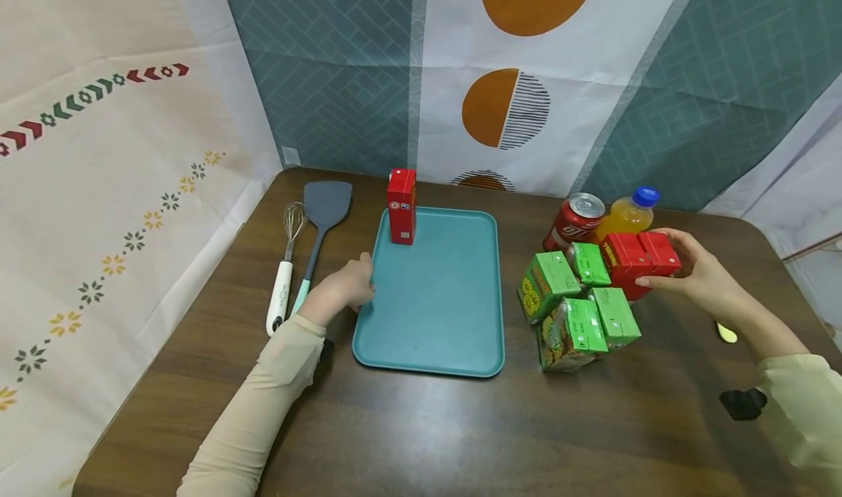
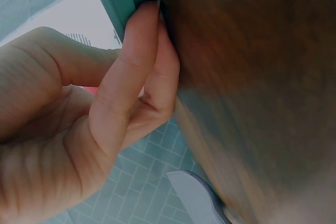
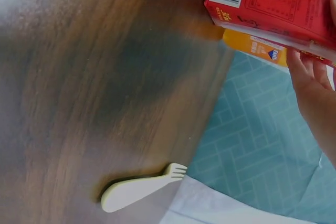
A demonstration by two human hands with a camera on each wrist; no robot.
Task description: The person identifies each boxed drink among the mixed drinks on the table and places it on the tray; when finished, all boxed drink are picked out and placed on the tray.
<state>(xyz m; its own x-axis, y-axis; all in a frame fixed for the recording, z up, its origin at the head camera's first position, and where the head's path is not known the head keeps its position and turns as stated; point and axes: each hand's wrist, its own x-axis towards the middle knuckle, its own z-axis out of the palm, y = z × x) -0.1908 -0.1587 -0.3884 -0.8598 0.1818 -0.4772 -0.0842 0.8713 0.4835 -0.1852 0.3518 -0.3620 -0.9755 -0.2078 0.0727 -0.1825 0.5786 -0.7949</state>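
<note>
One tray (image 1: 434, 300): teal, on table (image 1: 427, 438); taken as dial centre, 12 toward wall (image 1: 342, 66).
Left hand (image 1: 345, 283): at 9 o'clock; bent fingers hold the tray's rim.
Right hand (image 1: 704, 278): at 3 o'clock; thumb on near side, fingers on far side, gripping outer carton (image 1: 661, 251).
Outer carton: red, at 3 o'clock; whether it is clear of the table, cannot tell.
Inner carton (image 1: 621, 253): red, just beside outer carton, on its 9 o'clock side.
Tray carton (image 1: 403, 215): red, upright in the tray at 11 o'clock.
Green cartons (image 1: 615, 314): four, bunched at 3 o'clock.
Can (image 1: 567, 226): red, at 12 o'clock from green cartons.
Bottle (image 1: 625, 218): orange drink, blue cap; just beside can, at its 3 o'clock.
Fork (image 3: 139, 190): pale, at 5 o'clock from right hand.
Whisk (image 1: 283, 281): white handle, at 9 o'clock.
Spatula (image 1: 327, 201): grey blade, at 10 o'clock.
</note>
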